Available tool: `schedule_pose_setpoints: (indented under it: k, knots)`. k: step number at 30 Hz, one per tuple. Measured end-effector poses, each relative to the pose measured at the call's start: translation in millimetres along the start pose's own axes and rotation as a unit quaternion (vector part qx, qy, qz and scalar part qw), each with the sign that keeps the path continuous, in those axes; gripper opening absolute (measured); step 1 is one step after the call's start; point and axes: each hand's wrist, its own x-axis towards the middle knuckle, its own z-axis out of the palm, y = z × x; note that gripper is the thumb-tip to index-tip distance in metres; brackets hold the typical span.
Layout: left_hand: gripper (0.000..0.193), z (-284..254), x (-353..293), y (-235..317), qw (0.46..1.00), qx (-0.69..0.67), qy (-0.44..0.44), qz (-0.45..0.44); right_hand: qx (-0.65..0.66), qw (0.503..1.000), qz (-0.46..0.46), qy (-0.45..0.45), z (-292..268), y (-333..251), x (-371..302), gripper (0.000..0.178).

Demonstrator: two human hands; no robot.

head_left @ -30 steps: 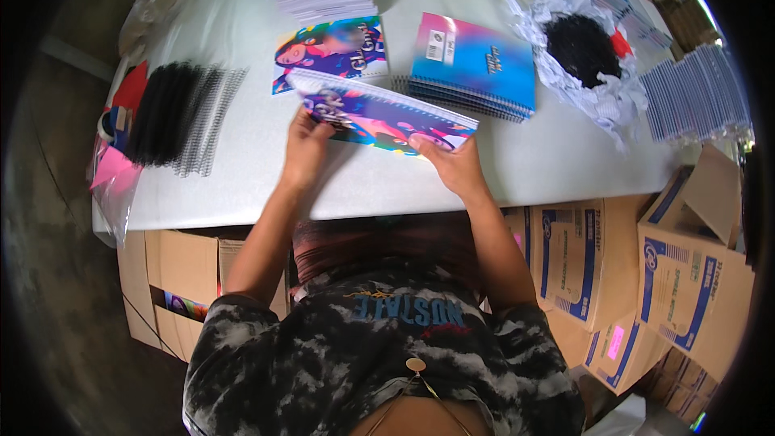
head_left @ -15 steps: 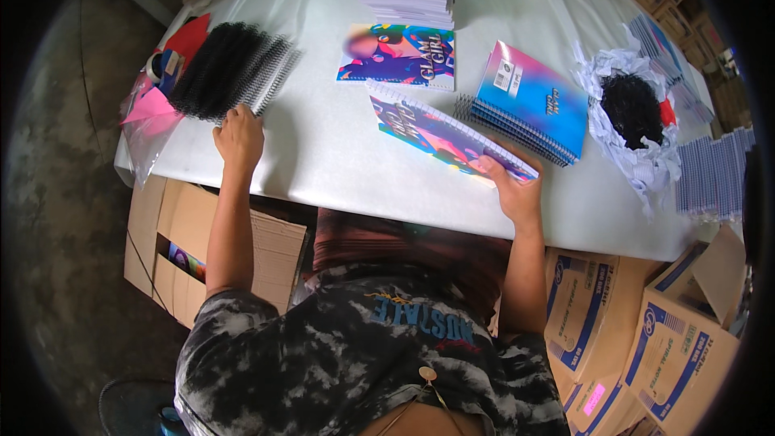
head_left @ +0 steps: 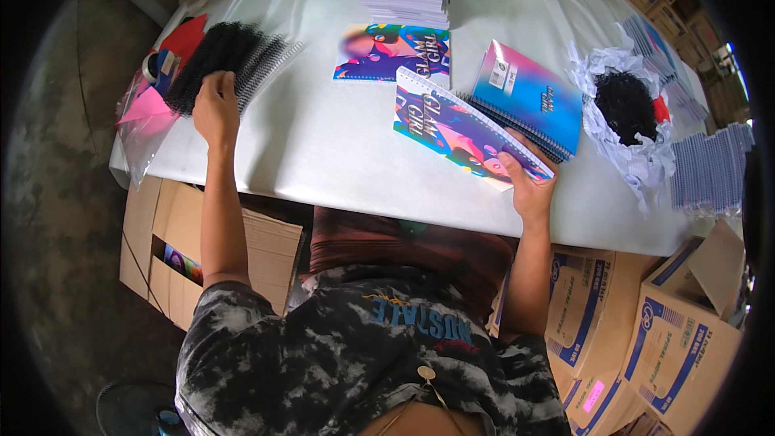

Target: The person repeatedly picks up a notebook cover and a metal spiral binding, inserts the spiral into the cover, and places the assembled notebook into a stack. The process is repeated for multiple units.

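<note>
Right hand (head_left: 531,186): one, clamped on the notebook's near right corner.
Notebook (head_left: 452,125): one, patterned cover, held tilted above the table (head_left: 331,153); punched edge, no coil that I can see in it.
Left hand (head_left: 216,113): one, well apart from the right. A second ago I saw it on the notebook; now its fingers are bunched at the black coils (head_left: 222,56). From my view I cannot tell whether it has pinched one. I judge the work has passed to the coils, the right hand merely keeping the notebook ready.
Bound notebooks (head_left: 533,97): blue-and-pink pile, just behind.
Paper stack (head_left: 408,4): farther off.
</note>
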Motion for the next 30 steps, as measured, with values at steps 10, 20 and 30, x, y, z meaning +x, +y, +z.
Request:
schedule_pose_setpoints:
  k: [10, 20, 30]
  knots:
    - [0.026, -26.5, -20.2, 128.9, 0.831, -0.432, -0.337, 0.097, -0.012, 0.998, 0.049, 0.045, -1.8, 0.0, 0.1, 0.027]
    - [0.038, 11.2, -28.7, 160.6, 0.774, -0.406, -0.483, 0.054, 0.014, 0.998, 0.052, 0.040, 0.3, -1.8, -0.2, 0.027]
    - [0.042, 23.7, -15.7, 163.0, 0.698, -0.428, -0.570, -0.069, 0.016, 0.999, 0.029, 0.007, -0.9, -2.2, -1.2, 0.024]
